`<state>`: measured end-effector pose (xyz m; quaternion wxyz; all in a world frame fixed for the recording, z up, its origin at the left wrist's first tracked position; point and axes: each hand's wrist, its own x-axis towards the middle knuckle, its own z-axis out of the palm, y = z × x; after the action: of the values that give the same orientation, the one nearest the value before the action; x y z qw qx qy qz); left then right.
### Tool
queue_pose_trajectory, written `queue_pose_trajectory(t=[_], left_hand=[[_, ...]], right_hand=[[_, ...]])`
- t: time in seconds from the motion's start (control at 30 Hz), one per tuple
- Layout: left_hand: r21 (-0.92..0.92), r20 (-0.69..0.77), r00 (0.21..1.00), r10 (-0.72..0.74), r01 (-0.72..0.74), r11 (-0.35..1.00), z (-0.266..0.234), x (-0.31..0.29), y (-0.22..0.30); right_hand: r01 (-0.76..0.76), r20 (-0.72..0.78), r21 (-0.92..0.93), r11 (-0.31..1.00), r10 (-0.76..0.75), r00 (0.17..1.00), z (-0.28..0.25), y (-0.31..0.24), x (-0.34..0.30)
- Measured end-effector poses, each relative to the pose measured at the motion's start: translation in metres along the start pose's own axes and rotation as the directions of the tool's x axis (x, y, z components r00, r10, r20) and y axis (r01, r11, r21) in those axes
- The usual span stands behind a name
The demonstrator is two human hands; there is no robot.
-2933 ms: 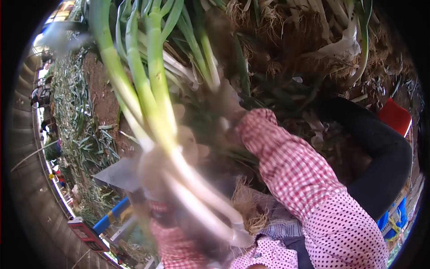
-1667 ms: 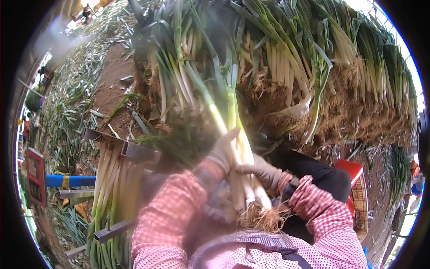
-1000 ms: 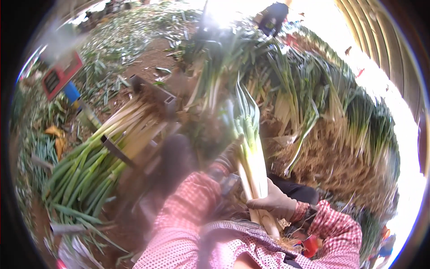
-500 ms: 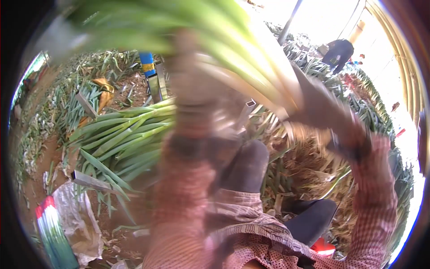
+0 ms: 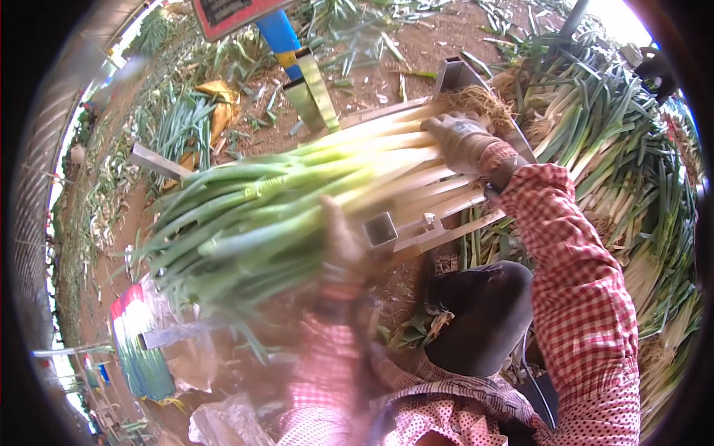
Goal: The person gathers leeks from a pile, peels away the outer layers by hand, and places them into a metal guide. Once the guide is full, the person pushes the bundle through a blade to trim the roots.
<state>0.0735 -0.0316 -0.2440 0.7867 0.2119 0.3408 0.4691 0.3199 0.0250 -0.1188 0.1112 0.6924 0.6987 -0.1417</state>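
A large bundle of long green onions (image 5: 357,167) lies across a metal rack (image 5: 439,232), white stems to the right and green leaves to the left. Near their roots (image 5: 476,104), my gloved right hand (image 5: 460,140) is closed over the white stems, its fingers curled onto them. My left hand (image 5: 343,241) is at the near side of the leaves with its thumb pointing up. Motion blur smears it, and its other fingers are hidden.
Behind the rack stands a blue post (image 5: 279,41) with a red-framed panel (image 5: 227,13) on top. Piled green onions (image 5: 595,141) cover the right side. A wrapped bundle (image 5: 140,346) and clear plastic (image 5: 230,424) lie at lower left. Metal rack arms (image 5: 178,334) stick out leftward.
The bunch my hands held up high has come down onto the onions on the rack. Both hands have lowered with it, and the view has shifted so the whole rack shows.
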Motion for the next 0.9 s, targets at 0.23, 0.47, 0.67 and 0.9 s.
queue_pose_trajectory(t=[0.23,0.47,0.67,0.9], left_hand=[[0.898,0.01,0.931,0.364,-0.169,0.407,0.01,-0.051,0.008],[0.637,0.686,0.56,0.463,-0.156,-0.755,0.035,-0.035,0.109],[0.492,0.584,0.788,0.194,-0.154,-0.857,0.046,-0.001,0.136],[0.323,0.67,0.719,0.185,-0.058,-0.945,0.056,-0.006,0.161]], right_hand=[[0.281,-0.308,0.197,0.939,-0.213,0.927,0.036,0.022,0.004],[0.275,-0.722,-0.138,0.951,-0.287,0.629,0.066,0.022,-0.011],[0.436,-0.755,-0.034,0.899,-0.309,0.578,0.09,0.022,-0.019],[0.469,-0.729,-0.034,0.883,-0.343,0.592,0.079,0.024,-0.024]])
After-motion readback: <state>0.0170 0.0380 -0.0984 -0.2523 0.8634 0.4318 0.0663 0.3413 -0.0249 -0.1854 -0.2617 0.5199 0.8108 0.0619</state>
